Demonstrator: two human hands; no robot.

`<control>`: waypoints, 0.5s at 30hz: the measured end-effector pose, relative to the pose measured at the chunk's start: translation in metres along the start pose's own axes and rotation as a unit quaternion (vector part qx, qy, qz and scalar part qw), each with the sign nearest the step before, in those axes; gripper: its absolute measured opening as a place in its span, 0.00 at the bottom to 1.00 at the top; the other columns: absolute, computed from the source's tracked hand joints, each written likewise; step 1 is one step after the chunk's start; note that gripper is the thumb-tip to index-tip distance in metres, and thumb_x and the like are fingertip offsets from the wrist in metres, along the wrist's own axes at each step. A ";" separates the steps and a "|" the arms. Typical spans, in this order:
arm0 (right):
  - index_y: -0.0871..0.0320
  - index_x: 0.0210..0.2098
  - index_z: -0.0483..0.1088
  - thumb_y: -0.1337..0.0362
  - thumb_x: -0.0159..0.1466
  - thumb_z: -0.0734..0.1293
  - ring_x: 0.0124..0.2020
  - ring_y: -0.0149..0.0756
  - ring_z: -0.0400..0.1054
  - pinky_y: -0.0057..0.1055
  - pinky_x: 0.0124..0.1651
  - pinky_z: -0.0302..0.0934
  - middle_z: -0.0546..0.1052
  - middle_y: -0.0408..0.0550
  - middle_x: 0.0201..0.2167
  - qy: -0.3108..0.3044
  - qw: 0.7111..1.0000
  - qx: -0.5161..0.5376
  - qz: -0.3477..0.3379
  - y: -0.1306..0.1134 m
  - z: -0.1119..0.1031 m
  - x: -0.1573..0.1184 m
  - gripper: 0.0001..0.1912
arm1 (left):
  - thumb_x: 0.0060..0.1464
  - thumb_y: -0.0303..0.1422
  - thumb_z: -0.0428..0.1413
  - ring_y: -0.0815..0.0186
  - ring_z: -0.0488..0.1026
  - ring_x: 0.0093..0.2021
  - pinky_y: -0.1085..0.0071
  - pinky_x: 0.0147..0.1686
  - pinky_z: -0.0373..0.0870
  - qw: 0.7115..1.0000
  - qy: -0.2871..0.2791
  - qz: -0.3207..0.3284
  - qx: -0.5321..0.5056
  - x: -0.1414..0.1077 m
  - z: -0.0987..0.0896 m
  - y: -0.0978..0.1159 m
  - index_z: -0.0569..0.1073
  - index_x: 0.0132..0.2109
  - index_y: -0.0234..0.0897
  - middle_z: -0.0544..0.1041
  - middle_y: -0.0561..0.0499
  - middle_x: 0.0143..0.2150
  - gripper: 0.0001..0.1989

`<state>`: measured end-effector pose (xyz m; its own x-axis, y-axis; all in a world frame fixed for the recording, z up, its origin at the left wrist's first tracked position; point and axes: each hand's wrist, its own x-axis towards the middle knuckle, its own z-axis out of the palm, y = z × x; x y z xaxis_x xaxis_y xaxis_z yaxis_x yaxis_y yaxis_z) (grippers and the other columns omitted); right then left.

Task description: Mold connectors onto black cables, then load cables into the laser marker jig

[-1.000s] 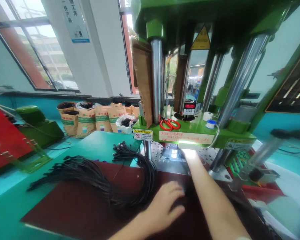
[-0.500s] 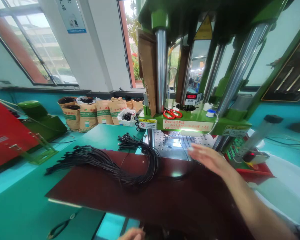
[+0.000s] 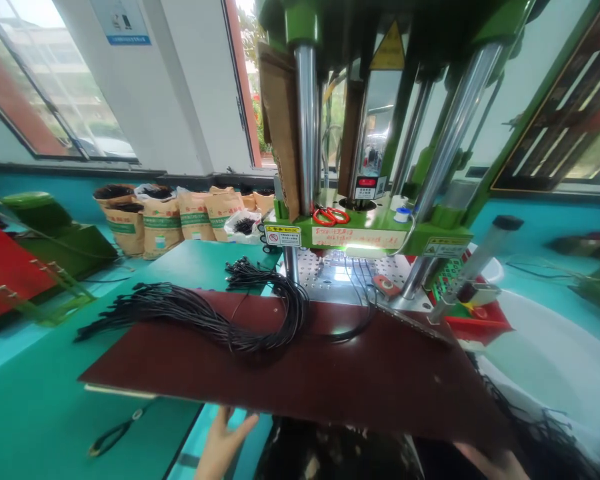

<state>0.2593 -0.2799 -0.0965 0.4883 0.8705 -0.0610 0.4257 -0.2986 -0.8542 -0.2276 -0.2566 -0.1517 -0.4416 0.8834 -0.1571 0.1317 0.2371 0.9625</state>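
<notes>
My left hand [image 3: 225,440] is at the front edge of the dark red board [image 3: 300,380], fingers spread, with nothing held. At the lower right, my right hand [image 3: 487,460] is partly under the board's front edge, its fingers hidden. A thick bundle of black cables [image 3: 195,317] lies curved across the board's left half. A few thin black cables [image 3: 353,330] run from the board onto the perforated metal plate [image 3: 320,273] of the green press [image 3: 340,230].
Red-handled scissors [image 3: 330,215] and a blue-white spool [image 3: 403,215] lie on the press. Pliers [image 3: 115,433] rest on the green table [image 3: 40,400]. A red bin [image 3: 480,327] and white tub [image 3: 570,360] stand right. Paper sacks [image 3: 163,227] line the wall.
My right hand has moved from above the board near the press down to the front edge at the lower right. My left hand has come further into view, fingers spread. The view has shifted.
</notes>
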 end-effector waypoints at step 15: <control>0.28 0.54 0.53 0.50 0.35 0.69 0.50 0.54 0.62 0.35 0.28 0.66 0.69 0.42 0.50 0.016 0.999 -0.033 0.020 0.016 0.020 0.028 0.46 | 0.32 0.54 0.56 0.46 0.69 0.45 0.53 0.47 0.64 0.991 0.118 0.053 0.017 -0.002 0.021 -0.009 0.68 0.44 0.31 0.75 0.42 0.38 0.35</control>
<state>0.2644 -0.2525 -0.1217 0.5301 0.8445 -0.0763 0.4536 -0.3585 -0.8159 -0.2092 -0.2519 -0.1644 -0.6190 0.7854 0.0043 0.2168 0.1657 0.9620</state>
